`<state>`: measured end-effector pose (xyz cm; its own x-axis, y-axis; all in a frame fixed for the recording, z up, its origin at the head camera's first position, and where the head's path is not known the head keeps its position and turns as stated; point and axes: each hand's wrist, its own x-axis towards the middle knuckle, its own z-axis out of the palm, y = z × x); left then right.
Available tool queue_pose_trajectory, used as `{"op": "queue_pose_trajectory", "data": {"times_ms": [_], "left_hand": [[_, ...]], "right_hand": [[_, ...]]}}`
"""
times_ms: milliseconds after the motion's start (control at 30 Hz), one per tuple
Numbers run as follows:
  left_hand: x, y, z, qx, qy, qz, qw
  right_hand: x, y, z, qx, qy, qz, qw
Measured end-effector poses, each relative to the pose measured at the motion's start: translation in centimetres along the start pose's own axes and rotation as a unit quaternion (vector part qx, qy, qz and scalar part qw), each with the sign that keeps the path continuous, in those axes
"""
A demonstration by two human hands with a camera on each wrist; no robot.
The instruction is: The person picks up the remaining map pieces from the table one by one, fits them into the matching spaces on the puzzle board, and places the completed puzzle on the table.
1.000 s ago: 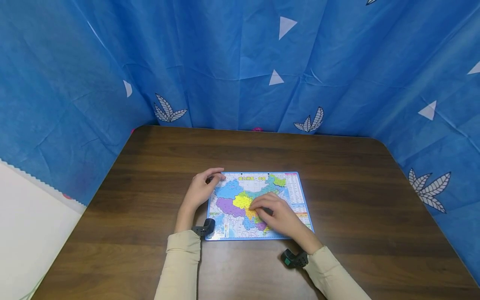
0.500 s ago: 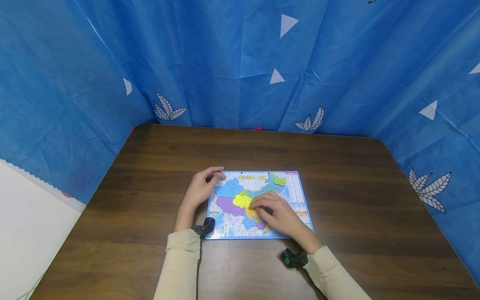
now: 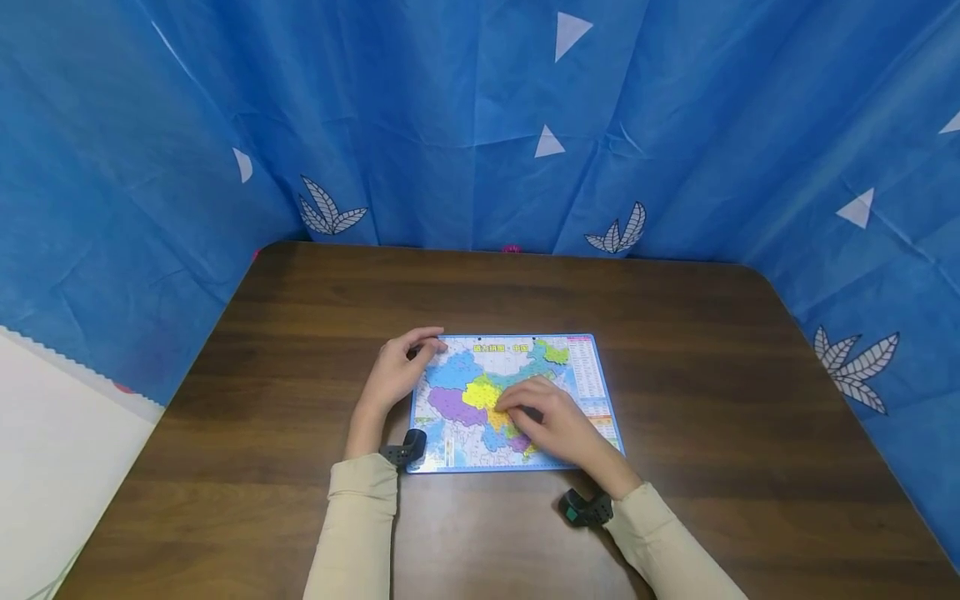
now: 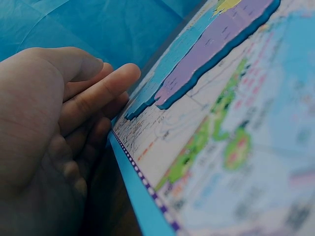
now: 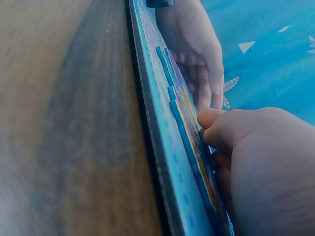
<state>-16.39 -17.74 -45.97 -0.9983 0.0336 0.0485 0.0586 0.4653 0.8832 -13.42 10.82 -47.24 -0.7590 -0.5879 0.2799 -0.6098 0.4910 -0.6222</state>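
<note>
A map puzzle board (image 3: pixel 506 365) with a blue border lies on the table, covered with coloured raised pieces. My left hand (image 3: pixel 396 371) rests at its upper left edge, fingers loosely bent. In the left wrist view, its fingertips are right at the border, beside the blue piece (image 4: pixel 165 61) and purple piece (image 4: pixel 216 56). Over the middle of the map, my right hand (image 3: pixel 553 421) pinches with thumb and fingertips, just right of the yellow piece (image 3: pixel 477 394). The right wrist view shows a dark-edged puzzle piece (image 5: pixel 205 150) under those fingertips, mostly hidden by the hand.
The dark wooden table (image 3: pixel 712 375) extends around the board. A blue patterned curtain (image 3: pixel 427 108) hangs behind and at both sides, and a white surface (image 3: pixel 60 450) lies at the far left. Black wrist cameras (image 3: pixel 583 507) sit on both wrists.
The head view has shifted slightly, so the whole scene sits a little higher in it. Both hands keep the same places on the board.
</note>
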Motion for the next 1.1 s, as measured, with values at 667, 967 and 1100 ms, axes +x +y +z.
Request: {"op": "queue_pose_trajectory", "data": {"times_ms": [667, 967, 1100], "left_hand": [[0.45, 0.54, 0.35, -0.002, -0.003, 0.001, 1.0000], [0.22, 0.04, 0.15, 0.006, 0.002, -0.002, 1.0000], [0.02, -0.25, 0.19, 0.006, 0.003, -0.007, 0.9999]], "right_hand": [[-0.18, -0.01, -0.47, 0.004, 0.009, 0.003, 0.9999], [-0.04, -0.14, -0.19, 0.006, 0.003, 0.007, 1.0000], [-0.06, -0.26, -0.06, 0.005, 0.004, 0.002, 1.0000]]}}
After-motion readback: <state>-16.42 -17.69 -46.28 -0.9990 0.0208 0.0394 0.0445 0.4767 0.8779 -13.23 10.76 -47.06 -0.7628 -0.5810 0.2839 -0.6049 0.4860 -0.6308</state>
